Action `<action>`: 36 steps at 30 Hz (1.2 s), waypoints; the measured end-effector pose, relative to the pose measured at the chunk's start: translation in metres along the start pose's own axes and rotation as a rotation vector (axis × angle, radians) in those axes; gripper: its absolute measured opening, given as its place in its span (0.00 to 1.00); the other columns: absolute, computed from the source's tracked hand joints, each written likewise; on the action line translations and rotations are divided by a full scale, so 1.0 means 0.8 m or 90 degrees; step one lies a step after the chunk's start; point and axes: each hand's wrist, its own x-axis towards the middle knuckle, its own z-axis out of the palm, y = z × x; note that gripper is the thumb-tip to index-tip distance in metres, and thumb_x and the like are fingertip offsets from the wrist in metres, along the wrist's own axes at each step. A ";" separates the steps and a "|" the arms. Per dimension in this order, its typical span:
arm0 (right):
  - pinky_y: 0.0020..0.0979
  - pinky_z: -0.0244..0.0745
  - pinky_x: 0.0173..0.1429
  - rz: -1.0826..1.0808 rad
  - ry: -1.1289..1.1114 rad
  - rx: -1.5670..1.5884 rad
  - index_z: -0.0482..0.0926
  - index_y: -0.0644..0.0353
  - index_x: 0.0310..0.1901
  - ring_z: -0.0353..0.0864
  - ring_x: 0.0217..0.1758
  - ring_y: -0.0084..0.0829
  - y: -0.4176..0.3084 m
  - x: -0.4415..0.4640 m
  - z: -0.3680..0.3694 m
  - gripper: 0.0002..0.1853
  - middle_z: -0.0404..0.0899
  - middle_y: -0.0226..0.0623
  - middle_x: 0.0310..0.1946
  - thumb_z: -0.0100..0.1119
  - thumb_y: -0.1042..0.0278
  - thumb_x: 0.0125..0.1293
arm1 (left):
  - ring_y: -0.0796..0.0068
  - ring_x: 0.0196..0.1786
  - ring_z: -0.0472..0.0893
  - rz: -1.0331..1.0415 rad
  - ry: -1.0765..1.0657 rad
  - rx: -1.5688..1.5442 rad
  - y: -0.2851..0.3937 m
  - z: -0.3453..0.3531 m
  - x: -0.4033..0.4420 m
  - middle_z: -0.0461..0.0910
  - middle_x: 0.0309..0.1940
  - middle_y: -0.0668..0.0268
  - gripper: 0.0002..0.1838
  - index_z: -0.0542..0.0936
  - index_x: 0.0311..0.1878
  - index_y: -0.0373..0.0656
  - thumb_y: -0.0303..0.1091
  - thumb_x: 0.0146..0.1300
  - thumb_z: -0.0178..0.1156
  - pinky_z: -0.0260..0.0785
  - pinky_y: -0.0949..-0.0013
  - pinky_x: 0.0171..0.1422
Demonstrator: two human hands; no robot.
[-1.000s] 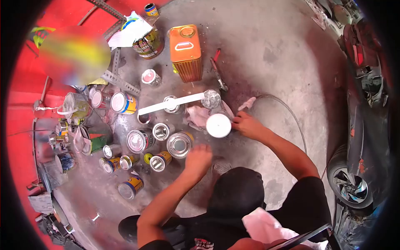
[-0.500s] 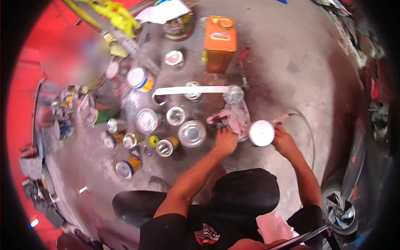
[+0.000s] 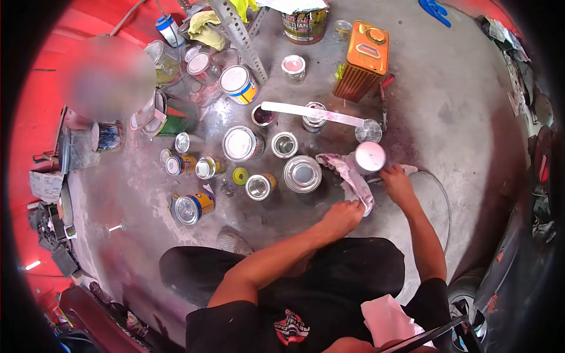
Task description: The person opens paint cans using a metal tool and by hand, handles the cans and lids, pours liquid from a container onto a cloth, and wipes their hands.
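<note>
My left hand (image 3: 344,219) is closed on the near end of a crumpled, stained pinkish rag (image 3: 351,181), which stretches away over the floor. My right hand (image 3: 398,187) is closed at the side of what looks like a spray gun; its body is mostly hidden beneath a round cup with a pale top (image 3: 370,156). A thin grey hose (image 3: 442,194) curves away from near this hand. Just beyond the cup lies a clear round lid or dish (image 3: 369,131), touching the end of a long white stick (image 3: 312,112). An open tin (image 3: 302,174) stands left of the rag.
Several paint tins stand to the left, among them a yellow-and-blue one (image 3: 239,84) and an empty-looking one (image 3: 285,145). An orange metal can (image 3: 368,56) stands at the back, near a large paint bucket (image 3: 304,26). A car wheel (image 3: 468,309) is at the lower right.
The view has shifted, so the tins sit farther right and higher. My left hand has drawn the rag's end toward my body. The cup has moved left and away relative to the tins.
</note>
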 end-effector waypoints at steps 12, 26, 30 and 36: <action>0.46 0.73 0.64 0.058 -0.054 0.045 0.80 0.61 0.55 0.76 0.57 0.49 -0.056 0.031 -0.018 0.23 0.80 0.47 0.51 0.69 0.72 0.55 | 0.55 0.35 0.88 -0.153 -0.135 0.047 -0.087 0.036 -0.078 0.86 0.31 0.58 0.13 0.81 0.37 0.40 0.39 0.55 0.66 0.81 0.52 0.42; 0.47 0.72 0.64 -0.131 -0.023 0.210 0.81 0.61 0.55 0.78 0.61 0.49 -0.223 0.101 -0.111 0.28 0.80 0.47 0.57 0.74 0.52 0.57 | 0.46 0.69 0.74 -0.249 -0.283 0.175 -0.074 -0.325 -0.217 0.73 0.69 0.49 0.40 0.68 0.74 0.43 0.52 0.63 0.68 0.69 0.50 0.71; 0.47 0.65 0.72 -0.395 -0.025 0.113 0.73 0.64 0.65 0.72 0.69 0.46 -0.301 0.162 -0.072 0.44 0.74 0.46 0.64 0.76 0.43 0.53 | 0.46 0.64 0.79 -0.326 0.069 0.149 -0.085 -0.387 -0.272 0.79 0.63 0.48 0.31 0.74 0.69 0.41 0.42 0.66 0.69 0.73 0.53 0.66; 0.43 0.68 0.71 -0.447 -0.110 -0.002 0.65 0.69 0.70 0.72 0.69 0.46 -0.355 0.205 -0.011 0.53 0.73 0.47 0.65 0.78 0.44 0.49 | 0.57 0.51 0.86 -0.688 0.503 -0.012 -0.137 -0.322 -0.371 0.82 0.54 0.49 0.25 0.79 0.64 0.41 0.35 0.64 0.71 0.78 0.60 0.54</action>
